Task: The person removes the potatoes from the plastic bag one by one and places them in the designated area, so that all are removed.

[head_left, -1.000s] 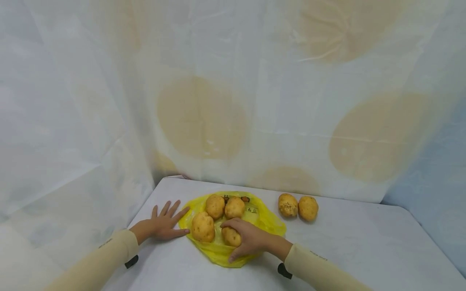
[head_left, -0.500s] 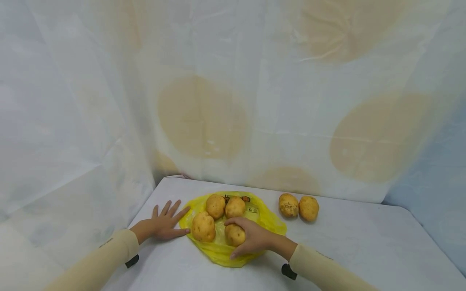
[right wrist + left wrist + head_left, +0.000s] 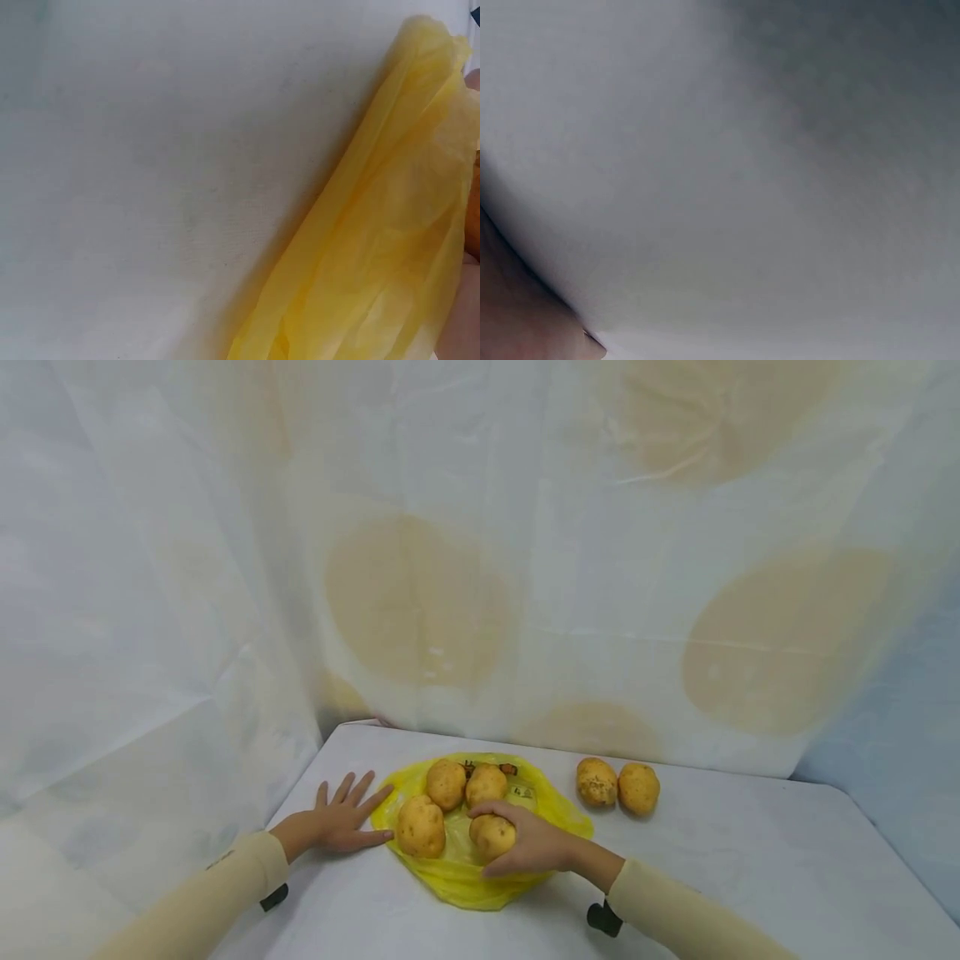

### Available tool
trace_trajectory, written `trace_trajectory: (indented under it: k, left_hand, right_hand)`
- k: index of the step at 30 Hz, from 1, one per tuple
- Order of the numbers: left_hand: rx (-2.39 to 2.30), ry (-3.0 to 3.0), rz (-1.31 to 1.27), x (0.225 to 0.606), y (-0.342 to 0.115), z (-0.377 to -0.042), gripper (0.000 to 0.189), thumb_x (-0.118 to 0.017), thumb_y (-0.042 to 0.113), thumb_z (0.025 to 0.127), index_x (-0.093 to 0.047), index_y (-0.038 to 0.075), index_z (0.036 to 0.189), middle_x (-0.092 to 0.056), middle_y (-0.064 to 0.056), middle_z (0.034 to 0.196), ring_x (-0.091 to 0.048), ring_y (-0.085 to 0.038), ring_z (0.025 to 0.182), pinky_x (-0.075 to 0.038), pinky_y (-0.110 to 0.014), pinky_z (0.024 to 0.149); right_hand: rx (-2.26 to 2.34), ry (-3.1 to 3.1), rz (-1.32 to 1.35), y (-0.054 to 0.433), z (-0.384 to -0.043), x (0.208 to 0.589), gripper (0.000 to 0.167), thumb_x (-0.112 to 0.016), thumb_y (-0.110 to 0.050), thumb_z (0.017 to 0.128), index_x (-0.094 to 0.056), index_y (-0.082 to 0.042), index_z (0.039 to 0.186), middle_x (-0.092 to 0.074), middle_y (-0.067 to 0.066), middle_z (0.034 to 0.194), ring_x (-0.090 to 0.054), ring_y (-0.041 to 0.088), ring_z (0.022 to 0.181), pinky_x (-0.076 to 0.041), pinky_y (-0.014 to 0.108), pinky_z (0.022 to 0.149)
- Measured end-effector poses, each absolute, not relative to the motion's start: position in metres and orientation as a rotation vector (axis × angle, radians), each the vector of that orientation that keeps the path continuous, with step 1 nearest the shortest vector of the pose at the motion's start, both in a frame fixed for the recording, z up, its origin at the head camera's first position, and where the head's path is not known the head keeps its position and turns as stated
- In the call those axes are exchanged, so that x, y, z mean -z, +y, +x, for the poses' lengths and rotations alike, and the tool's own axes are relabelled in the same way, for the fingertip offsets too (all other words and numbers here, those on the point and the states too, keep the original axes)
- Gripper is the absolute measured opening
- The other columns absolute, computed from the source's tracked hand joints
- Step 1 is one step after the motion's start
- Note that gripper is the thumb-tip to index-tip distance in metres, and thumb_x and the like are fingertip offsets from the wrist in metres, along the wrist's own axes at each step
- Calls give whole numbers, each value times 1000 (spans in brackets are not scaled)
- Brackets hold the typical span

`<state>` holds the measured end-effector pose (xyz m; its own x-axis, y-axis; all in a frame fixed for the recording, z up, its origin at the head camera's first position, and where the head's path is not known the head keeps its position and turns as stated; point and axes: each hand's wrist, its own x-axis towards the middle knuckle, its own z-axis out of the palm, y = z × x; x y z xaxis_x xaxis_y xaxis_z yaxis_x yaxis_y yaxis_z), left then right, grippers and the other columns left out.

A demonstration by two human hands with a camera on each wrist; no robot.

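A yellow plastic bag point(image 3: 468, 889) lies spread on the table with several potatoes on it. My right hand point(image 3: 534, 843) grips one potato point(image 3: 492, 837) over the right part of the bag, thumb toward me and fingers on the far side. In the right wrist view the yellow bag point(image 3: 375, 247) covers most of that hand, and a sliver of potato point(image 3: 473, 217) shows at the edge. My left hand point(image 3: 341, 817) rests flat with spread fingers at the bag's left edge, nearest a large potato point(image 3: 421, 827). Behind are two more potatoes, one left point(image 3: 446, 784) and one right point(image 3: 486, 785).
Two potatoes, a rough one point(image 3: 597, 782) and a smoother one point(image 3: 638, 789), lie side by side on the white table point(image 3: 720, 852), right of the bag. A pale hanging sheet point(image 3: 585, 568) with tan spots stands close behind the table's back edge.
My right hand has drawn its potato a little to the right and away from me, off the bag's front fold. The left hand stays in place.
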<state>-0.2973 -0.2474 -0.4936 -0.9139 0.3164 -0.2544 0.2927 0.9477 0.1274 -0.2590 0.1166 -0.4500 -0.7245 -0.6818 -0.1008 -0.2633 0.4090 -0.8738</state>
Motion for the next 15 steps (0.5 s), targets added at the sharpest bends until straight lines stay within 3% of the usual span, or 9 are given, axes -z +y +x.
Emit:
trace_trajectory:
  k: [11,15]
  left_hand:
    - [-145,2823,450,492,-245,-296,93,-41,83,84,-20,30,158,-4,-17,167,-3,-50,150,4,-77,109]
    - [-135,2824,439,493,-245,-296,93,-41,84,83,-21,31,158,-5,-16,167,-4,-50,149,4,-78,109]
  right_hand:
    - [1315,2100,-787,130,-256,441,61,-81,-15,77,-55,-31,130,-56,5,126,-60,21,100,-54,33,80]
    - [1334,2065,-801,134,-256,437,63,-81,-13,77,-54,-23,134,-55,7,126,-59,22,100,-54,33,80]
